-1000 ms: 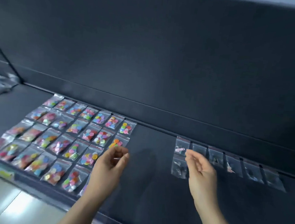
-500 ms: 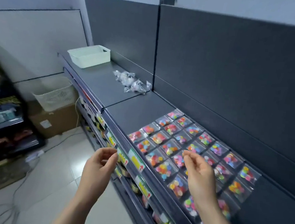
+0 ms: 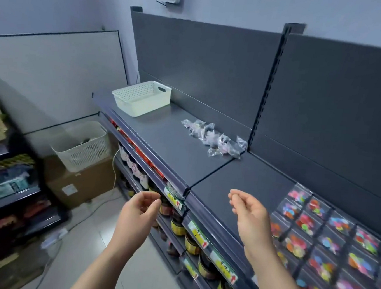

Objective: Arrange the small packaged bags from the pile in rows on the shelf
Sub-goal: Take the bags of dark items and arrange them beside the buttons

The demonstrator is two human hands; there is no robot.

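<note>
A pile of small clear packaged bags (image 3: pixel 213 137) lies on the dark grey shelf (image 3: pixel 175 147), near the back panel and the upright post. Rows of small bags with coloured discs (image 3: pixel 327 244) cover the shelf at the right. My left hand (image 3: pixel 137 213) hovers in front of the shelf edge with its fingers curled and apart, holding nothing. My right hand (image 3: pixel 249 215) floats over the shelf's front lip, left of the coloured rows, with its fingers loosely curled and nothing in them. Both hands are well short of the pile.
A white perforated basket (image 3: pixel 142 97) stands at the shelf's far left end. Jars (image 3: pixel 192 243) and price tags line the lower shelves. A white laundry basket (image 3: pixel 82 146) sits on a cardboard box (image 3: pixel 79 183) on the floor. Another dark rack (image 3: pixel 4 186) stands at left.
The view has swung left from the rows of bags to the pile and the basket. Both hands have come off the shelf surface and stay empty in front of me.
</note>
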